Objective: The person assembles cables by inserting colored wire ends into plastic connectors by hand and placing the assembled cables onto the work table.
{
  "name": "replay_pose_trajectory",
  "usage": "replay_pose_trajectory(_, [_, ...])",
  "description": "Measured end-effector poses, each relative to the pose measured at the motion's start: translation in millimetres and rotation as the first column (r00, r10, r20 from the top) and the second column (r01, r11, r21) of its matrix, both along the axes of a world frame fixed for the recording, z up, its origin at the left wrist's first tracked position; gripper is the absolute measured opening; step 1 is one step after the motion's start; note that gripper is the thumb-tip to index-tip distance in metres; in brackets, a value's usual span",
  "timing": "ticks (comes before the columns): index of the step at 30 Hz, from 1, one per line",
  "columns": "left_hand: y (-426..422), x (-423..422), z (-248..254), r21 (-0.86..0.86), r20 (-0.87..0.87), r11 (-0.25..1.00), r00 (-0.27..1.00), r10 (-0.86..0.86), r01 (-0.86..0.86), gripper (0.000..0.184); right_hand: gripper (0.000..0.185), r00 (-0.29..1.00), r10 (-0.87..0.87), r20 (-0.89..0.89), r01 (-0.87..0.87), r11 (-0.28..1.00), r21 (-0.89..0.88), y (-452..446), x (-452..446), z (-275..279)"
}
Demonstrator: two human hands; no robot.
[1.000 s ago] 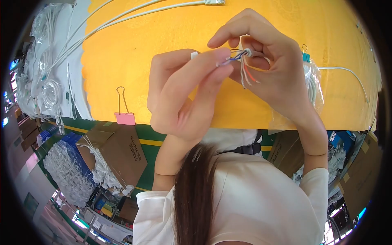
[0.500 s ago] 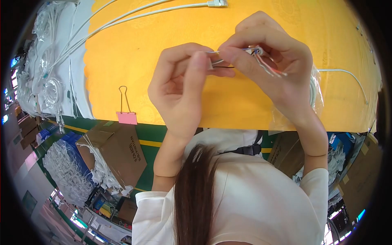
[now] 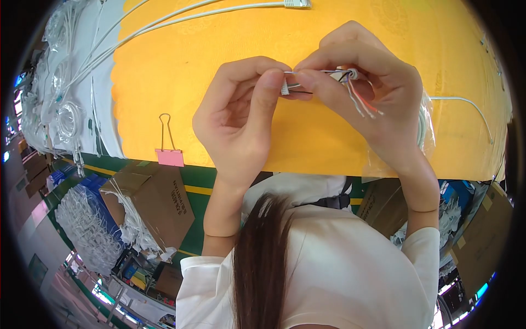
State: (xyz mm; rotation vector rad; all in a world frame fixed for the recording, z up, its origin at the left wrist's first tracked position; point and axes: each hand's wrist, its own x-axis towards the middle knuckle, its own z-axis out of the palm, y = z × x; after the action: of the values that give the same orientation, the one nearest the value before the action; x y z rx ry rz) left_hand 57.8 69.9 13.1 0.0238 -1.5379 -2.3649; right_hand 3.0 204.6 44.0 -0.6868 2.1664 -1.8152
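Note:
Above the yellow cloth, my left hand (image 3: 235, 112) pinches one end of a thin wire (image 3: 290, 72) between thumb and forefinger. A small white piece (image 3: 284, 86) and darker strands show just beneath these fingertips; what the piece is I cannot make out. Thumb and forefinger of my right hand (image 3: 378, 93) are closed on the same wire, a little apart from the left fingertips. Within the right palm sits the stripped end of a cable (image 3: 352, 73), its loose orange and pale strands (image 3: 362, 103) hanging down. The other right fingers curl around the cable and partly hide it.
Grey network cables with a plug (image 3: 297, 3) cross the far side of the yellow cloth (image 3: 181, 71). A pink binder clip (image 3: 170, 157) grips the near edge. Bagged cables (image 3: 68, 118) lie at left, a bagged coil (image 3: 424, 131) at right. Cartons (image 3: 156, 203) stand below.
Both hands keep their pinch on the wire, the left shifting slightly left and the right slightly right. The loose strands now hang more steeply downward.

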Motion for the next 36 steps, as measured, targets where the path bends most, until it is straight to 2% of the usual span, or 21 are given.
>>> replay_pose_trajectory(2, [-1.9,0.6,-2.6,-0.098,-0.055,0.995,0.999,0.000,-0.005,0.010,0.011,1.000,0.010,-0.027,-0.010,1.000,0.006,-0.3,0.6,0.1])
replay_pose_trajectory(3, [-2.5,1.0,-1.5,-0.098,-0.054,0.995,0.999,-0.001,-0.004,0.010,0.011,1.000,-0.015,0.018,0.015,0.999,-0.029,-1.7,1.9,0.8])
replay_pose_trajectory(5, [-3.3,2.2,3.4,0.006,0.092,0.998,0.994,-0.062,0.061,0.014,0.010,0.997,-0.042,0.064,0.046,0.997,-0.062,-1.5,1.5,1.1])
replay_pose_trajectory(7, [-4.5,3.3,5.6,0.028,0.106,0.996,0.990,-0.091,0.089,0.016,0.010,0.999,-0.027,-0.038,0.028,1.000,0.010,1.1,-0.5,0.9])
replay_pose_trajectory(11, [-4.2,2.2,12.4,0.057,0.188,0.994,0.977,-0.101,0.092,0.020,0.010,0.999,-0.044,-0.017,0.045,0.999,0.009,1.6,-0.9,2.2])
replay_pose_trajectory(27, [-4.5,1.0,7.0,0.040,0.130,0.998,0.990,-0.056,0.051,0.020,0.012,0.993,-0.010,-0.120,0.019,0.997,0.074,0.4,-2.8,2.5])
replay_pose_trajectory(29, [-7.0,1.4,7.2,0.071,0.159,0.992,0.981,-0.111,0.100,0.021,0.012,0.994,-0.003,-0.112,0.015,0.995,0.101,0.2,-2.8,2.6])
replay_pose_trajectory(32, [-8.7,0.6,6.8,0.069,0.156,0.989,0.978,-0.138,0.128,0.022,0.012,0.991,-0.007,-0.131,0.013,0.999,0.047,-0.7,-2.9,2.0])
replay_pose_trajectory(34, [-10.2,-0.3,6.3,0.084,0.163,0.986,0.974,-0.159,0.147,0.021,0.011,0.997,0.007,-0.081,0.004,0.991,0.134,0.8,-2.9,6.6])
replay_pose_trajectory(36, [-11.9,-2.0,6.0,0.098,0.167,0.981,0.969,-0.182,0.167,0.021,0.011,0.997,0.015,-0.076,-0.008,0.997,0.082,0.4,-3.9,3.5])
